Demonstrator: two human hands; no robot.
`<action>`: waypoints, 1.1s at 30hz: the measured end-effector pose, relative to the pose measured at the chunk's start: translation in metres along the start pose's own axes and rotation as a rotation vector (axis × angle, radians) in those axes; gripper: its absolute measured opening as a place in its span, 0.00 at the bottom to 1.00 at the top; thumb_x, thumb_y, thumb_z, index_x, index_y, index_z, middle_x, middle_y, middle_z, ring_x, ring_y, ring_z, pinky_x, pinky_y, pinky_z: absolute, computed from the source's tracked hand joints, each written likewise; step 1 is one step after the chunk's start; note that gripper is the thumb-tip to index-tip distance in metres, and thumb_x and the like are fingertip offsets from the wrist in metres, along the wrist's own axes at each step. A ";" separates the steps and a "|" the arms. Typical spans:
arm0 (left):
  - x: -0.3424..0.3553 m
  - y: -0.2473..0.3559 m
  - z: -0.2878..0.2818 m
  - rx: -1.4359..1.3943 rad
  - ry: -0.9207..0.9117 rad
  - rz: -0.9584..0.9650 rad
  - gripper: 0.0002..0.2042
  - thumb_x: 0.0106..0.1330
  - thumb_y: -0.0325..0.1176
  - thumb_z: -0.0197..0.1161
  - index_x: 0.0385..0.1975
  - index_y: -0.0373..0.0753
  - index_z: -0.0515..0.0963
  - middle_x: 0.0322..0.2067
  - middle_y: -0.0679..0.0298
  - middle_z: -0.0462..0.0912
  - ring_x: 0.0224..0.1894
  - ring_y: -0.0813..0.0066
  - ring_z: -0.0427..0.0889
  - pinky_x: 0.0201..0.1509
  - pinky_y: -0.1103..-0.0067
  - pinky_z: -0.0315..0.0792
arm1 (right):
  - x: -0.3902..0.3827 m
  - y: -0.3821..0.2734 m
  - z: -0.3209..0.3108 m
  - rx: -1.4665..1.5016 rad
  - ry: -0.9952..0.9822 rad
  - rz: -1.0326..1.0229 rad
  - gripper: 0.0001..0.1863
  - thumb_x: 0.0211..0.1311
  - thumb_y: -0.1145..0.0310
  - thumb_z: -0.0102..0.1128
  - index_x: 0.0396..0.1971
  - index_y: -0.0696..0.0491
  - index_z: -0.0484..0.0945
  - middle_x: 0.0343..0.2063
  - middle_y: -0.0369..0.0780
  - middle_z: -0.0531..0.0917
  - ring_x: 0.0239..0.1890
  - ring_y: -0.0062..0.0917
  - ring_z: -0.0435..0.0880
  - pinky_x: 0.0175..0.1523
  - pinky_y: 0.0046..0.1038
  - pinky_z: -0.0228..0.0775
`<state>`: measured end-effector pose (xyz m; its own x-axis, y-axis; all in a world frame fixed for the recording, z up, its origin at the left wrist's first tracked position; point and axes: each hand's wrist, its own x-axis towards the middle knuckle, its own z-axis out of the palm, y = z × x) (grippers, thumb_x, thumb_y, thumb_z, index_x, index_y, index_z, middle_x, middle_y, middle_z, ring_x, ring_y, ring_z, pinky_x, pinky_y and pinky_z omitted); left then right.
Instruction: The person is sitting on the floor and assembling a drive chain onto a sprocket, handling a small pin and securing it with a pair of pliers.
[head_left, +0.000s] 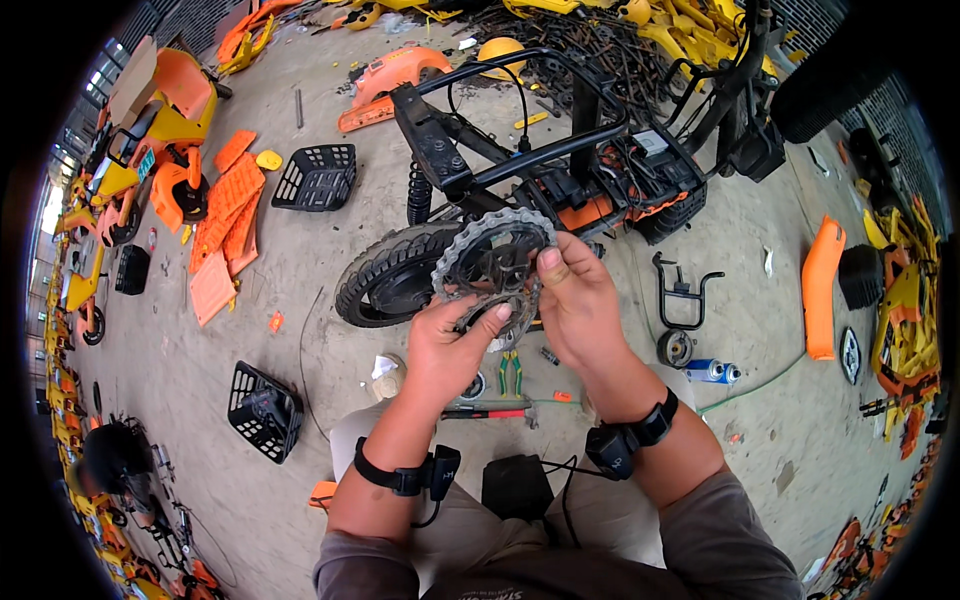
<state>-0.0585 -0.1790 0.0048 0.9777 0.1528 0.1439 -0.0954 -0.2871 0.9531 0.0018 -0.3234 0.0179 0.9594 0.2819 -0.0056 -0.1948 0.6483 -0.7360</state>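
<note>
Both my hands hold a wavy-edged metal ring (462, 245), which looks like a brake disc, up in front of the stripped scooter. My left hand (440, 350) pinches its lower left side, thumb pointing right. At its right rim, my right hand (580, 300) grips with thumb and fingers. A smaller round metal part (518, 322) sits at the ring's lower edge between my hands; whether the two are joined I cannot tell. Behind them are the black tyre (375, 275) and the bare scooter frame (490, 165). Below my hands, green-handled pliers (511, 375) lie on the floor.
A black basket (265, 410) with a dark tool inside stands left, another basket (315, 178) farther off. To the right are blue spray cans (712, 371), a black metal bracket (682, 290) and an orange panel (823, 290). A person (115, 460) crouches at far left.
</note>
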 end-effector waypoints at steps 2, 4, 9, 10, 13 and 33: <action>0.000 0.000 0.001 -0.010 -0.001 -0.056 0.10 0.58 0.31 0.70 0.37 0.32 0.82 0.33 0.56 0.84 0.37 0.70 0.80 0.43 0.78 0.72 | -0.001 0.000 0.001 -0.015 -0.009 -0.030 0.12 0.67 0.65 0.56 0.43 0.59 0.75 0.34 0.36 0.80 0.39 0.18 0.75 0.49 0.23 0.67; 0.000 0.000 0.004 -0.034 0.021 -0.017 0.10 0.58 0.30 0.69 0.37 0.32 0.82 0.35 0.56 0.84 0.38 0.72 0.80 0.45 0.78 0.72 | 0.000 0.001 -0.002 -0.016 0.000 -0.026 0.12 0.67 0.66 0.56 0.42 0.59 0.75 0.34 0.36 0.80 0.39 0.18 0.75 0.49 0.23 0.67; 0.000 0.002 0.010 -0.119 0.051 -0.097 0.09 0.59 0.29 0.69 0.37 0.32 0.82 0.36 0.58 0.84 0.38 0.76 0.79 0.45 0.80 0.72 | -0.002 0.001 0.000 0.008 -0.003 -0.042 0.11 0.68 0.66 0.56 0.42 0.59 0.75 0.34 0.36 0.80 0.39 0.18 0.75 0.49 0.22 0.66; 0.000 0.001 0.010 -0.136 0.046 -0.113 0.09 0.59 0.28 0.69 0.37 0.32 0.82 0.37 0.59 0.84 0.38 0.77 0.79 0.45 0.80 0.72 | -0.002 0.001 0.000 0.001 -0.011 -0.037 0.11 0.68 0.67 0.56 0.42 0.59 0.75 0.35 0.36 0.80 0.39 0.18 0.75 0.49 0.22 0.67; 0.001 -0.006 0.013 -0.186 0.078 -0.054 0.08 0.59 0.28 0.68 0.36 0.32 0.82 0.36 0.59 0.84 0.37 0.78 0.79 0.43 0.81 0.72 | -0.002 0.001 0.000 -0.010 -0.018 -0.026 0.11 0.68 0.67 0.55 0.42 0.60 0.75 0.35 0.36 0.80 0.39 0.18 0.76 0.50 0.23 0.67; 0.003 0.010 -0.009 0.029 0.042 0.091 0.07 0.59 0.26 0.67 0.36 0.34 0.82 0.31 0.61 0.84 0.31 0.77 0.79 0.39 0.80 0.72 | -0.001 0.002 0.002 -0.044 -0.043 0.000 0.11 0.68 0.68 0.55 0.44 0.60 0.75 0.34 0.36 0.80 0.38 0.18 0.76 0.48 0.21 0.67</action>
<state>-0.0579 -0.1731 0.0171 0.9566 0.1641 0.2408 -0.1772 -0.3286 0.9277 0.0003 -0.3207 0.0174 0.9495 0.3128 0.0227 -0.1849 0.6168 -0.7651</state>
